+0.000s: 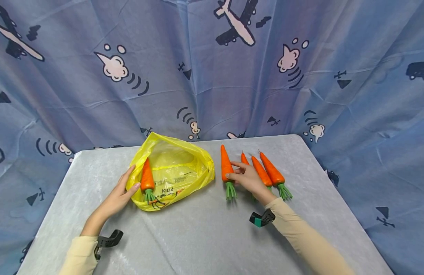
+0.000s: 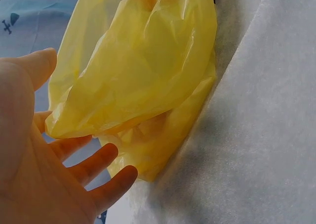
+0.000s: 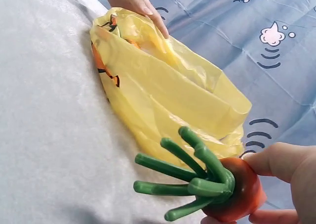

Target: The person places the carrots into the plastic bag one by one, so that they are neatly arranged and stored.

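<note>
A yellow plastic bag (image 1: 201, 168) lies with its mouth facing up, and one carrot (image 1: 148, 175) with green stems rests inside at its left. My left hand (image 1: 120, 194) is at the bag's left edge; in the left wrist view its fingers (image 2: 101, 162) are extended and spread beside the yellow plastic. To the right of the bag, my right hand (image 1: 248, 178) pinches another carrot (image 1: 225, 162) between thumb and fingers, tip pointing away. In the right wrist view this carrot's green stems (image 3: 197, 177) stick out toward the bag.
Beyond and beside the right hand lie more carrots: one (image 1: 244, 158) partly hidden by the hand, a second (image 1: 261, 172) and a third (image 1: 273, 170). Everything sits on a table with a grey-white cover (image 1: 198, 240). A blue patterned curtain (image 1: 157, 46) hangs behind the table.
</note>
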The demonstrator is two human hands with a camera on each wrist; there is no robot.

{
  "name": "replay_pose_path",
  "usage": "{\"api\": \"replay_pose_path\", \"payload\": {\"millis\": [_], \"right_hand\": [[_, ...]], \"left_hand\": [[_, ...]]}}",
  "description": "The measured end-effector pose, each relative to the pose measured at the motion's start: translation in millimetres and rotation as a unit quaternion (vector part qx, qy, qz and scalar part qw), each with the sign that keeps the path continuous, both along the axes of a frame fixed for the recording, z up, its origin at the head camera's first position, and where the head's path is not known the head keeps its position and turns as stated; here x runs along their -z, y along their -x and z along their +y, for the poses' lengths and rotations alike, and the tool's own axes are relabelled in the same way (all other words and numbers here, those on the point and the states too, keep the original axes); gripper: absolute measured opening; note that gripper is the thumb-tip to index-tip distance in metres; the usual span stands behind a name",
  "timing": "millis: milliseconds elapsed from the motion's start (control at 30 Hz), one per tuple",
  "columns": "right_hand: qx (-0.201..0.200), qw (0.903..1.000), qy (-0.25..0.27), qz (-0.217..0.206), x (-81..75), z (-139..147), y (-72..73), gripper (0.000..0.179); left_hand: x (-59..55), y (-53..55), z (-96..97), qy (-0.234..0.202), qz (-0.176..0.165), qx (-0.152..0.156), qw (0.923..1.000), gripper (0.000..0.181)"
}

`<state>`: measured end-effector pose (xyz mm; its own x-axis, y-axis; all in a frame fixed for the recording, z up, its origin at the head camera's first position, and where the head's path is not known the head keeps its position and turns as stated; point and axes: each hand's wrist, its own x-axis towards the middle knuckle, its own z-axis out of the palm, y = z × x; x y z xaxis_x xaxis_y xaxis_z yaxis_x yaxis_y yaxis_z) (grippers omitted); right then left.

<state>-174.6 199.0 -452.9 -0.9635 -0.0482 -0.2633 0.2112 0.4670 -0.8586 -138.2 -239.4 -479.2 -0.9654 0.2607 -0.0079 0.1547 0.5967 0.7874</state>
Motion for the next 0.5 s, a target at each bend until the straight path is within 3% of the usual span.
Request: {"api": "replay_pose_path", "payload": {"millis": [500], "right_hand": [[-0.009, 0.9997, 0.022, -0.009, -28.7, -7.2, 3.7, 0.065]], "left_hand": [[0.2, -0.2, 0.4, -0.003, 0.002, -0.001, 1.0, 0.074]]}}
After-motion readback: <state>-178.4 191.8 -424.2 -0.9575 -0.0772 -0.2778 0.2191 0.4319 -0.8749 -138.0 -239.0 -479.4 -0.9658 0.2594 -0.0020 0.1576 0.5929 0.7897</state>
